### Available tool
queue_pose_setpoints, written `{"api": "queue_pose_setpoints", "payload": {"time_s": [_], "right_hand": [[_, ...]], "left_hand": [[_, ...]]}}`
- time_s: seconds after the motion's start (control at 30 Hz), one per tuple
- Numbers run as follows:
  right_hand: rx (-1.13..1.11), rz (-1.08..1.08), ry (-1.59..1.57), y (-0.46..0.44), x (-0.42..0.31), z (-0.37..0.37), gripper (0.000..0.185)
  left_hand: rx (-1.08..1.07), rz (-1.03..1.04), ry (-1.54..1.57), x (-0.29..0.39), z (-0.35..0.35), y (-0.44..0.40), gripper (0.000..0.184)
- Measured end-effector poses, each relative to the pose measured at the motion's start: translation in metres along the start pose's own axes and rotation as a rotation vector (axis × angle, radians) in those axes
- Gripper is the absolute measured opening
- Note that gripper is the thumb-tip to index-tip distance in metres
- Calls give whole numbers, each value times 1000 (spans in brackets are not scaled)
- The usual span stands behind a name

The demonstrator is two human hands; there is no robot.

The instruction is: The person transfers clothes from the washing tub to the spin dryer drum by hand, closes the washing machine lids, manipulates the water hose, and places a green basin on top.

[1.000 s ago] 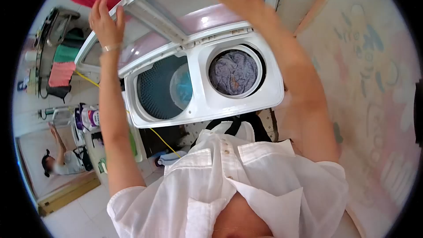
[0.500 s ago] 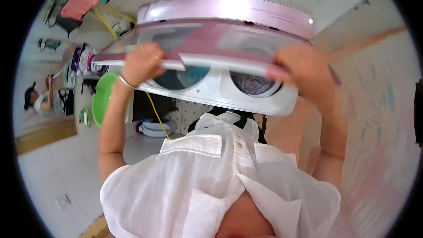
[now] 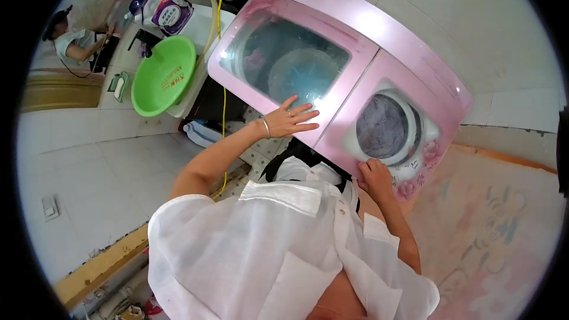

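Tiled wall (image 3: 450, 41). Pink washer (image 3: 355, 6) before it, left lid (image 3: 345, 80) and right lid (image 3: 358, 98) down, grey laundry (image 3: 382, 121) under the latter. Left hand (image 3: 287, 120) spread flat on left lid; right hand (image 3: 376, 178) curled at right lid's edge, grip unclear. Judged: lid-closing; next calls for lifting hands.

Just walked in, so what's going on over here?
A person in a white short-sleeved shirt is at a glossy pink twin-tub washing machine. The left hand rests spread on the clear-windowed pink left lid; the right hand, curled, is at the front edge of the matching right lid. Both lids are down. Crumpled greyish-purple cloth shows through the right one. A round green plastic basin stands beside the machine.
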State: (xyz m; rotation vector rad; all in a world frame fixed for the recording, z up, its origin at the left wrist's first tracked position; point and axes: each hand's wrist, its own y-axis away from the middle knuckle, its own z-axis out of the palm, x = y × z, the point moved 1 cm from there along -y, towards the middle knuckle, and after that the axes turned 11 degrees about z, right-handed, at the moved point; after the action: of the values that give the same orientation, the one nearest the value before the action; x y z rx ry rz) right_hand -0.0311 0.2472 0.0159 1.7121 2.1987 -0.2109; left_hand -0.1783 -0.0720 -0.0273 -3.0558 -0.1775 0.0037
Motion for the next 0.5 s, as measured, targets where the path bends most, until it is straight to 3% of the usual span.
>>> {"api": "queue_pose_setpoints", "payload": {"time_s": [0.07, 0.1, 0.17, 0.23, 0.3, 0.37, 0.5], "right_hand": [[-75, 87, -70, -15, -1, -10, 33], [-137, 177, -149, -22, 0, -14, 27], [-95, 200, -205, -51, 0, -27, 22], [-25, 219, -278, -89, -2, -43, 15], [23, 205, -298, -132, -10, -62, 13], [88, 156, -341, -174, -15, -71, 13], [88, 146, -421, -246, -12, -63, 14]], "left_hand": [[-185, -82, 192, -12, -20, -6, 81], [-175, -78, 205, -23, -32, -8, 81], [-128, -268, 145, -65, -41, -8, 85], [108, -381, 30, -135, -39, -1, 78], [261, -654, 3, -213, -44, -3, 63], [358, -893, 177, -314, -14, 8, 59], [359, -1447, 250, -436, 28, 18, 69]]}}
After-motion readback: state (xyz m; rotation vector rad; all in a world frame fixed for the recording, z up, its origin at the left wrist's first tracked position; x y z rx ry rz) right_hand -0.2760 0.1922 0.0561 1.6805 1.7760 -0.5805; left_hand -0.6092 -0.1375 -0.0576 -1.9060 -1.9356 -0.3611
